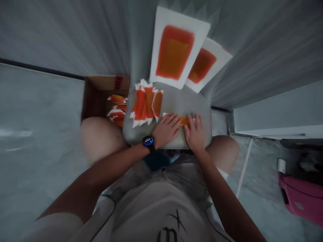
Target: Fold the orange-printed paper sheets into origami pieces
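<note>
My left hand (167,128), with a dark watch on the wrist, lies flat with fingers stretched on an orange and white paper piece (183,120) at the front of a grey seat (176,101). My right hand (194,132) presses flat on the same piece from the right. A fanned pile of folded orange and white pieces (146,104) lies on the seat just left of my hands. Two white sheets with orange patches, one larger (176,50) and one behind it (205,65), lean against the seat's back.
A brown cardboard box (97,97) stands on the floor left of the seat and holds several folded orange pieces (117,109). My knees flank the seat. A pink object (301,198) lies on the floor at right. Grey walls rise behind.
</note>
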A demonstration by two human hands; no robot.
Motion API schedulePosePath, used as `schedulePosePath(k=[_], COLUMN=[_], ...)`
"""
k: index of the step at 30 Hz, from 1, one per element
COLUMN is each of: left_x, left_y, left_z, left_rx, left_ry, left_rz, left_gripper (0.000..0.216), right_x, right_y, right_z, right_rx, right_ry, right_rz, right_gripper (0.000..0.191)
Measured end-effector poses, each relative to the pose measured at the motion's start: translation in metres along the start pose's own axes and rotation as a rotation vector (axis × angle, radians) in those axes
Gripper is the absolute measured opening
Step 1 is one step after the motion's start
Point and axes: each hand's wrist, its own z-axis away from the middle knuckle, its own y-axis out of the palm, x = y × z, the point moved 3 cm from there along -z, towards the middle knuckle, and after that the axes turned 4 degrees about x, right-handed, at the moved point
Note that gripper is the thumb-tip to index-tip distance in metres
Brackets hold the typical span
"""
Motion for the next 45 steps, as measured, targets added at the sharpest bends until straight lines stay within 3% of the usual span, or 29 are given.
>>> schedulePosePath(k=[3,7,12,29,45], left_x=[0.001,0.001,0.0,0.001,0.001], left_y=[0.001,0.0,-0.001,0.003,0.001], left_z=[-0.001,-0.001,-0.001,-0.002,-0.002], left_rx=[0.002,-0.027,-0.052,-0.043,-0.039], left_ry=[-0.003,0.006,-0.017,-0.028,-0.026], left_rz=[-0.005,-0.018,-0.033,-0.028,-0.034], left_gripper=[0.052,0.051,0.047,0.052,0.051], right_x=[-0.008,-0.006,-0.004,0.0,-0.001], right_y=[0.015,0.02,0.021,0.017,0.018], right_z=[-0.003,0.002,0.007,0.0,0.001], right_rx=[0.071,0.051,0.012,0.087,0.077], right_ry=[-0.001,0.03,0.039,0.107,0.096], right_rz=[0.101,0.119,0.115,0.098,0.093], right_gripper=[0.059,0.056,0.053,0.053,0.054])
